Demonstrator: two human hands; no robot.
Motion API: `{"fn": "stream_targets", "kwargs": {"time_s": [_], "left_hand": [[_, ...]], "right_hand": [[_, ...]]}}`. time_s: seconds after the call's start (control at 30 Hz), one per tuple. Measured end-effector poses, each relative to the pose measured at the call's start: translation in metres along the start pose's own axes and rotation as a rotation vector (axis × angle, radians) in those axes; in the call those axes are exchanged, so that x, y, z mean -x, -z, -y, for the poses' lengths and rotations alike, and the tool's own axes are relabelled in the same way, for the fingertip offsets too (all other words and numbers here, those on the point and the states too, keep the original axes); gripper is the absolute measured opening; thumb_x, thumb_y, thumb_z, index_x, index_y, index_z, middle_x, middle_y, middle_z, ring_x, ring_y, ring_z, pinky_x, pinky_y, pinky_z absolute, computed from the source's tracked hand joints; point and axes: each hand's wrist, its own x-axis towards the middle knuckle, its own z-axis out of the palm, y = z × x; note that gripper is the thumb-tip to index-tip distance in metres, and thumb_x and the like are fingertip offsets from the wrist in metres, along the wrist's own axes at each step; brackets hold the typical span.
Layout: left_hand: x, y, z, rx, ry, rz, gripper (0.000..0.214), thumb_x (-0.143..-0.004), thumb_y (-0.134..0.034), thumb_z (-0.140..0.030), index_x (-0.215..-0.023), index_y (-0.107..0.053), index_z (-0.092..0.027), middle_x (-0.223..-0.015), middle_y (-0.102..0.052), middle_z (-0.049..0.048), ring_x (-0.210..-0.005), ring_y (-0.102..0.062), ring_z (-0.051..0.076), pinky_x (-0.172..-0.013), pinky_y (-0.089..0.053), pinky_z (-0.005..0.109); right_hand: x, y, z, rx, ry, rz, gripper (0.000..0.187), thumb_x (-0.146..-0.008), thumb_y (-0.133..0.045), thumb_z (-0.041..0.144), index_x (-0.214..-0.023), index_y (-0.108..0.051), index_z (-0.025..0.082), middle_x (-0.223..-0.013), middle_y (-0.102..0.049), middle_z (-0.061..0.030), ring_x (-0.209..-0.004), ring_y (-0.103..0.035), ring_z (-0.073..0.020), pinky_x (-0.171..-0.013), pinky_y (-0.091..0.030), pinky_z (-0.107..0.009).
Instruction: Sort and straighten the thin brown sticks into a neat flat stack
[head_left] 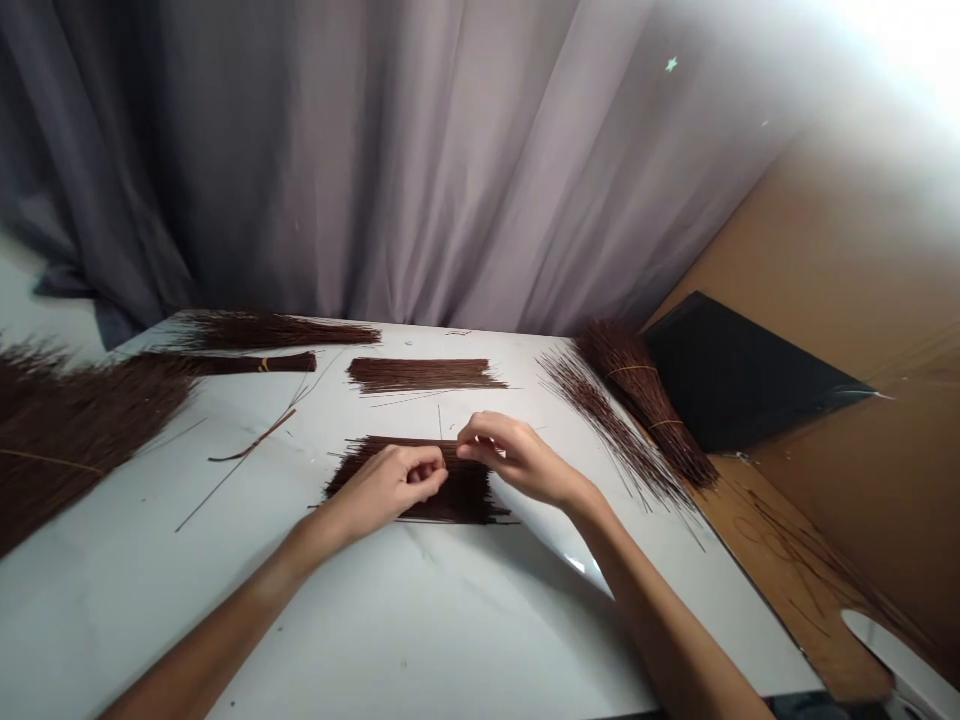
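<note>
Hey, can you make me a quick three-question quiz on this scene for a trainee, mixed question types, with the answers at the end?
1. Multiple choice: What lies beneath the left hand?
A) a clear glass jar
B) a flat stack of thin, dark brown sticks
C) a folded red towel

2. True or false: On the person's right, a thick, dark brown bundle of thin sticks bound with narrow yellow bands lies beside a flat black panel.

3. Fill in the blank: From the person's viewpoint, the grey fabric curtain hangs ____ the white table.

Key: 1. B; 2. True; 3. behind
</note>
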Motion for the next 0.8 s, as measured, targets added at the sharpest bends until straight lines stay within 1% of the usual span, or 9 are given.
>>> {"fn": "stream_targets", "kwargs": {"time_s": [0.07, 0.17, 0.3, 0.4, 0.47, 0.53, 0.63, 0.7, 0.8], "left_hand": [[-0.005, -0.001, 0.008, -0.011, 0.024, -0.153, 0.026, -0.093, -0.056, -0.036, -0.073, -0.06, -0.02, -0.065, -0.054, -0.0027, -0.06, -0.045, 0.013, -0.052, -0.034, 0.023], [-0.008, 0.0, 0.01, 0.193, 0.078, -0.214, 0.028, -0.095, -0.055, -0.044, -0.079, -0.06, -0.021, -0.067, -0.054, -0.0024, -0.057, -0.046, 0.013, -0.046, -0.033, 0.02], [-0.001, -0.002, 0.0, 0.302, 0.061, -0.037, 0.028, -0.095, -0.058, -0.045, -0.083, -0.062, -0.02, -0.067, -0.055, -0.0016, -0.057, -0.046, 0.011, -0.045, -0.032, 0.019], [0.002, -0.005, -0.001, 0.242, 0.064, 0.12, 0.026, -0.094, -0.059, -0.041, -0.081, -0.063, -0.019, -0.066, -0.058, -0.0006, -0.056, -0.047, 0.011, -0.046, -0.034, 0.019], [0.0, -0.004, 0.004, 0.189, 0.1, 0.082, 0.026, -0.094, -0.058, -0.04, -0.08, -0.062, -0.019, -0.067, -0.057, -0.0013, -0.054, -0.046, 0.011, -0.044, -0.035, 0.019], [-0.005, -0.002, 0.009, 0.18, 0.107, -0.038, 0.028, -0.094, -0.058, -0.042, -0.079, -0.061, -0.019, -0.067, -0.055, -0.002, -0.052, -0.046, 0.01, -0.044, -0.038, 0.019], [-0.007, 0.002, 0.01, 0.282, 0.053, -0.152, 0.03, -0.095, -0.059, -0.045, -0.079, -0.06, -0.019, -0.068, -0.054, -0.002, -0.056, -0.049, 0.01, -0.046, -0.043, 0.018], [-0.005, 0.0, 0.006, 0.347, 0.051, -0.133, 0.03, -0.095, -0.059, -0.045, -0.082, -0.061, -0.018, -0.068, -0.053, -0.0022, -0.056, -0.047, 0.01, -0.044, -0.041, 0.017], [0.001, -0.006, 0.001, 0.379, 0.064, 0.02, 0.027, -0.095, -0.06, -0.043, -0.084, -0.062, -0.018, -0.068, -0.054, -0.0021, -0.056, -0.047, 0.01, -0.044, -0.04, 0.016]], "right_hand": [[0.005, -0.011, 0.001, 0.104, 0.016, -0.052, 0.022, -0.103, -0.051, 0.036, -0.093, -0.066, 0.023, -0.09, -0.066, -0.0038, -0.077, -0.056, -0.0162, -0.07, -0.042, -0.028], [0.008, -0.023, -0.005, -0.035, -0.061, -0.048, 0.024, -0.102, -0.053, 0.04, -0.091, -0.065, 0.022, -0.083, -0.065, -0.0024, -0.069, -0.055, -0.0146, -0.064, -0.042, -0.026], [-0.002, -0.014, -0.02, -0.312, -0.154, 0.019, 0.033, -0.097, -0.059, 0.05, -0.089, -0.066, 0.018, -0.082, -0.064, -0.0018, -0.071, -0.056, -0.0148, -0.065, -0.046, -0.026], [-0.008, -0.002, -0.018, -0.211, -0.071, 0.016, 0.03, -0.097, -0.06, 0.046, -0.088, -0.067, 0.019, -0.086, -0.066, -0.0022, -0.078, -0.057, -0.0154, -0.068, -0.044, -0.025], [-0.005, -0.002, -0.011, -0.055, -0.012, -0.028, 0.023, -0.099, -0.06, 0.04, -0.089, -0.067, 0.02, -0.086, -0.066, -0.002, -0.078, -0.055, -0.0148, -0.068, -0.041, -0.025], [0.001, -0.008, -0.005, 0.04, 0.008, -0.082, 0.02, -0.1, -0.058, 0.036, -0.089, -0.066, 0.021, -0.084, -0.064, -0.001, -0.074, -0.053, -0.0137, -0.068, -0.04, -0.025], [0.01, -0.018, -0.008, -0.05, -0.054, -0.062, 0.023, -0.1, -0.057, 0.038, -0.088, -0.065, 0.02, -0.078, -0.062, 0.0006, -0.066, -0.049, -0.0122, -0.062, -0.039, -0.024], [0.009, -0.018, -0.015, -0.178, -0.111, -0.01, 0.028, -0.1, -0.057, 0.044, -0.087, -0.065, 0.019, -0.077, -0.062, 0.0002, -0.066, -0.051, -0.0125, -0.06, -0.039, -0.024], [-0.001, -0.006, -0.022, -0.264, -0.115, 0.027, 0.032, -0.098, -0.059, 0.047, -0.088, -0.066, 0.018, -0.084, -0.065, -0.0021, -0.075, -0.056, -0.0148, -0.064, -0.042, -0.025]]}}
